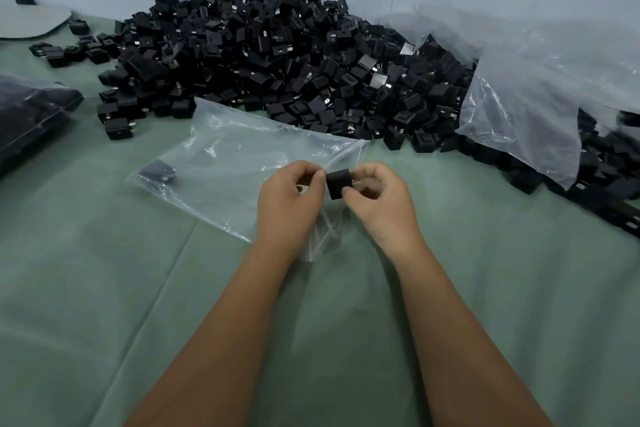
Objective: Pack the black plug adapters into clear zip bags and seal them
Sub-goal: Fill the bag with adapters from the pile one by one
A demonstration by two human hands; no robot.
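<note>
- R hand (375, 199): thumb + fingers curled, pinching black adapter (338, 184) above bag mouth.
- L hand (289, 199): fingers curled, pinching edge of clear zip bag (235, 163); bag flat on green cloth (104, 270).
- One adapter inside (157, 173), far end.
- Adapter pile (277, 52) behind bag.

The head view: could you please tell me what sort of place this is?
Probably a small packing workshop: a big adapter pile on a green cloth, a zip bag under way, and a filled bag at the left.

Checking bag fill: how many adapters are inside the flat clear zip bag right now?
1 adapter inside the clear zip bag, near its left end. A second adapter is pinched in the right hand at the bag mouth, not in yet.
</note>
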